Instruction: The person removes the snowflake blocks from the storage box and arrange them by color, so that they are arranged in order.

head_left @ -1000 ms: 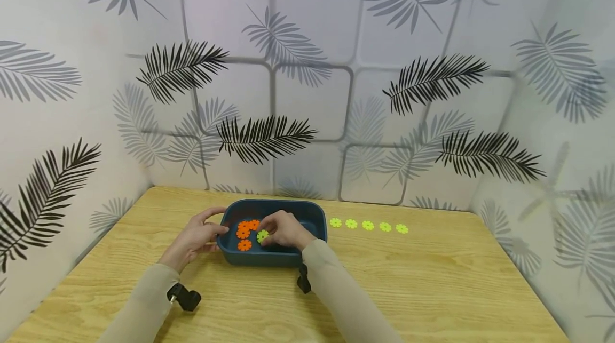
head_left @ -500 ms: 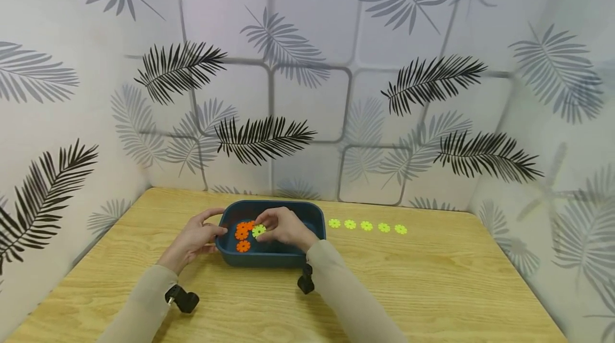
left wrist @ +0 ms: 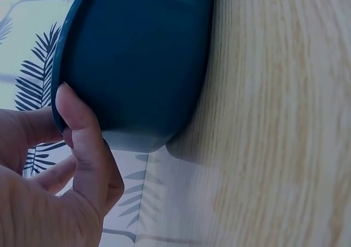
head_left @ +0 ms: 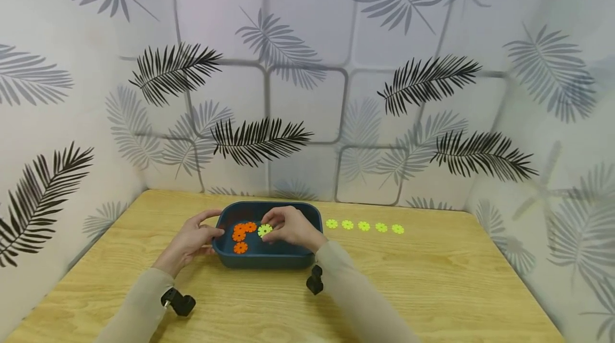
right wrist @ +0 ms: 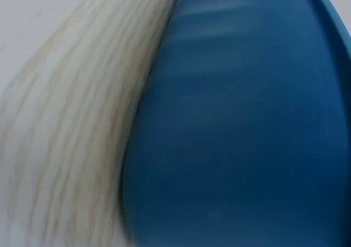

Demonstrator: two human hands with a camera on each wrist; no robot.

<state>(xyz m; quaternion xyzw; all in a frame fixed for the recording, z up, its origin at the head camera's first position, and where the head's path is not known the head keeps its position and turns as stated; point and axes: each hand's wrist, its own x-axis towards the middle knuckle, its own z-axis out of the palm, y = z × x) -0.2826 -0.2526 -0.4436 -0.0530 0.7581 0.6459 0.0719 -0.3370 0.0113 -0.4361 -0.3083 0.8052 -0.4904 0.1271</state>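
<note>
A dark blue plastic bin [head_left: 269, 263] stands on the wooden table. My left hand [head_left: 192, 237] grips the bin's left rim, and in the left wrist view the hand [left wrist: 82, 164] has its fingers curled over that edge. Over the bin's inside, my right hand [head_left: 295, 227] pinches a yellow-green notched disc [head_left: 265, 231] between thumb and fingers. Several orange notched discs [head_left: 240, 247] lie in the left part of the bin, some overlapping. The right wrist view holds only the bin's outer wall [right wrist: 230, 121] and the tabletop; the right hand is hidden there.
To the right of the bin, several yellow-green discs [head_left: 363, 226] lie in a spaced row on the table [head_left: 432, 279]. A wall with a leaf pattern [head_left: 307, 92] rises behind the table's back edge.
The right hand has lifted slightly and shifted a little right with the yellow-green disc, away from the orange ones. The left hand still grips the rim.
</note>
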